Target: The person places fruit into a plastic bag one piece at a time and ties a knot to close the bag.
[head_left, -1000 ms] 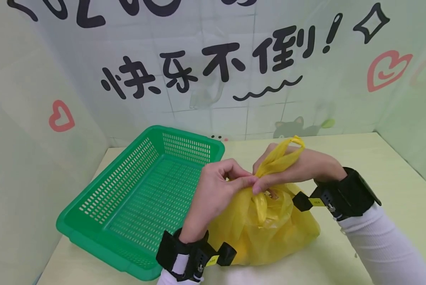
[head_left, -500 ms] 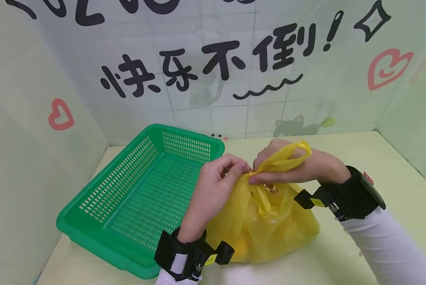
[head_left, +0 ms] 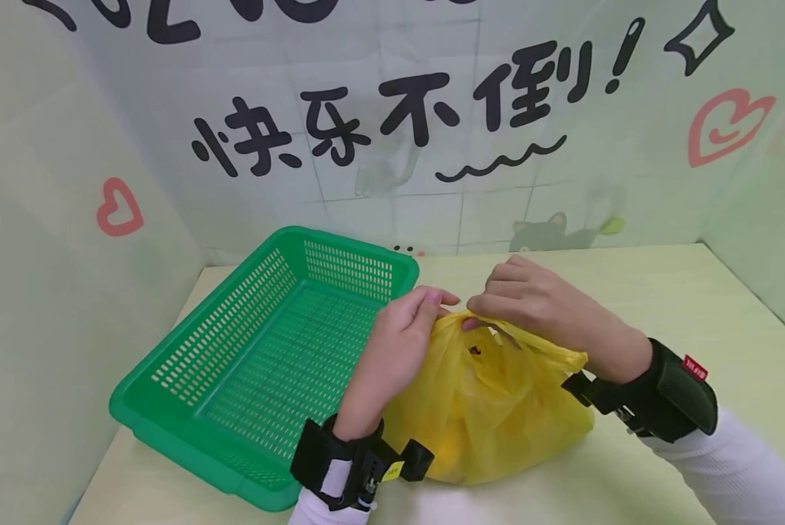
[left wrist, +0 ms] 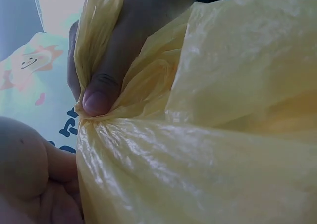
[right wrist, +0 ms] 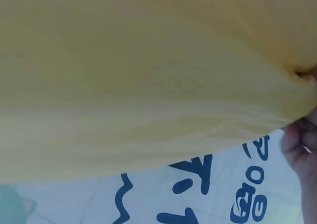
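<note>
A thin yellow plastic bag [head_left: 497, 415], bulging with contents I cannot make out, sits on the table in the head view. My right hand [head_left: 543, 302] pinches its gathered top; in the left wrist view that thumb [left wrist: 96, 100] presses the bunched plastic. A loose end of the bag hangs toward the right wrist. My left hand [head_left: 399, 339] is at the upper left side of the bag, its thumb off the plastic and some fingers touching or behind it. Yellow film [right wrist: 148, 85] fills most of the right wrist view. A small opening shows below the right fingers.
An open green plastic basket [head_left: 267, 379] with slotted walls stands left of the bag. Both lie on a pale wooden table [head_left: 668, 313]. Behind and at the sides hang printed sheets [head_left: 405, 211] with black lettering. Each wrist wears a black camera strap.
Both hands pinched the bag's top together a second ago. The left thumb has since come away. The right hand has turned over, and the upright loop now lies down toward the right.
</note>
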### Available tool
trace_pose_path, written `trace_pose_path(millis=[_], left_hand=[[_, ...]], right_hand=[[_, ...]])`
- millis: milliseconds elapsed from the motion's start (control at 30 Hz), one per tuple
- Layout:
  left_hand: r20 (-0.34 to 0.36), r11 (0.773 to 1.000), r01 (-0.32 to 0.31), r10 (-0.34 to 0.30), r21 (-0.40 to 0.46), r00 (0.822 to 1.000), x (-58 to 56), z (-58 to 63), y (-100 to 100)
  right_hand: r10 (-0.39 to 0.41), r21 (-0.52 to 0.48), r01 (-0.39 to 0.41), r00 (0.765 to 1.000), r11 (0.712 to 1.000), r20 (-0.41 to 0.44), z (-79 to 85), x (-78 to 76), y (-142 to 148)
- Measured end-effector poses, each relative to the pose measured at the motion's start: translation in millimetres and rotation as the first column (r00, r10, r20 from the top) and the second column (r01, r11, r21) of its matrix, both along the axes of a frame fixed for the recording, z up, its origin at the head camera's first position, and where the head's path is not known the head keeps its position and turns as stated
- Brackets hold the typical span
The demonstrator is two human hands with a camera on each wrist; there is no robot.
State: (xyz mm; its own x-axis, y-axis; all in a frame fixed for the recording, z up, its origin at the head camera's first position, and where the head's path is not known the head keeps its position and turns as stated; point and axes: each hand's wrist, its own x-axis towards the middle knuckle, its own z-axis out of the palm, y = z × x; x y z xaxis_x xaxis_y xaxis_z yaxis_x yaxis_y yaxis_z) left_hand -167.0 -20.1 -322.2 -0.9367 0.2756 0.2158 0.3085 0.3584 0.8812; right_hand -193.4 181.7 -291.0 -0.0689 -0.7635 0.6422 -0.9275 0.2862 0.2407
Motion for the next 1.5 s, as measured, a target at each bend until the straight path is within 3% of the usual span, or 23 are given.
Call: trace_pose_path(millis=[133,300,433,567,733,833,1067,1200,1400,1500], left_hand=[[0.016,1.0,-0.011,0.011,-0.013,1.0,-0.7,-1.1,0.2],[0.05,1.0,0.008,-0.007,-0.025,0.999,-3.8,-4.4,1.3],[0.164,0.997,0.07,-0.076,0.042,0.984,-6.1,-6.4,3.0],[0.285,0.973,0.145,-0.192,0.179,0.939,-7.5,-6.9,2.9],[0.391,0.92,0.219,-0.342,0.326,0.854,-7.9,-4.8,-2.0],[0.413,0.91,0.213,-0.357,0.354,0.838,-6.5,-2.8,-4.9],[0.383,0.914,0.194,-0.333,0.358,0.862,-4.4,-0.7,-4.3],[0.315,0.915,0.177,-0.299,0.362,0.901,-4.7,-0.7,-2.2],[0.222,0.944,0.077,-0.154,0.322,0.963,-6.0,-0.1,-0.9],[0.088,0.971,0.024,-0.046,0.237,0.995,-5.4,0.2,0.0]], right_hand=[[-0.032,-0.059,0.022,0.983,0.998,-0.182,-11.5,-0.1,0.1],[-0.084,-0.175,0.021,0.929,0.984,-0.359,-25.9,-3.2,-4.3],[-0.105,-0.285,-0.027,0.893,0.958,-0.438,-35.4,-6.6,-9.7],[-0.145,-0.362,-0.048,0.862,0.931,-0.485,-39.9,-9.3,-12.6],[-0.171,-0.406,-0.061,0.842,0.912,-0.512,-40.9,-10.9,-13.6],[-0.167,-0.409,-0.064,0.849,0.91,-0.502,-41.2,-11.1,-13.1],[-0.166,-0.389,-0.031,0.87,0.921,-0.463,-41.1,-9.5,-8.9],[-0.169,-0.384,-0.018,0.878,0.923,-0.448,-40.7,-8.4,-7.0],[-0.161,-0.389,-0.019,0.89,0.921,-0.426,-38.2,-5.6,-7.1],[-0.15,-0.401,-0.025,0.903,0.916,-0.401,-36.0,-3.6,-7.9]])
